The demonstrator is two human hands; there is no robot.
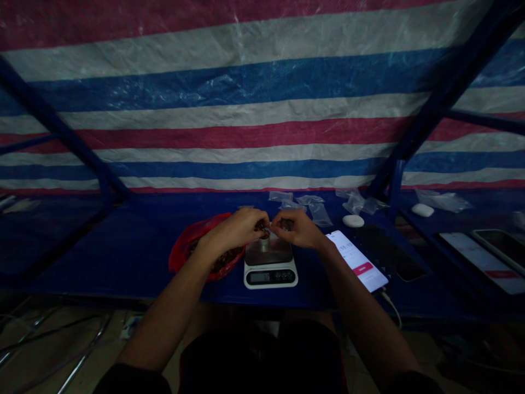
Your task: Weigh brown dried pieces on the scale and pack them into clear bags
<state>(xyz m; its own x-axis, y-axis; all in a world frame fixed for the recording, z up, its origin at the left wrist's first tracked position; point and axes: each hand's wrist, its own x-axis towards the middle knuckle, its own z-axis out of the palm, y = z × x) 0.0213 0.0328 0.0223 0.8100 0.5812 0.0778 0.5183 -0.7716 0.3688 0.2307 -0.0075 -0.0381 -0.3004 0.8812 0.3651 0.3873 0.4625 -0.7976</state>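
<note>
A white digital kitchen scale (270, 271) with a steel top stands on the blue table. A small metal cup (264, 241) sits on its platform. My left hand (238, 229) hovers just above and left of the cup, fingers pinched on small dark bits I cannot make out. My right hand (296, 227) is at the cup's right, fingers curled and pinched close to the left hand's fingertips; what they hold is too small to name. Behind my left wrist lies a red plastic bag (192, 241) with dark brown pieces in it.
A lit phone (356, 260) lies right of the scale, its cable hanging off the table edge. Several small clear bags (315, 207) and two white earbud cases (353, 221) lie farther back. More phones (479, 257) are at the right. Blue frame bars and a striped tarp stand behind.
</note>
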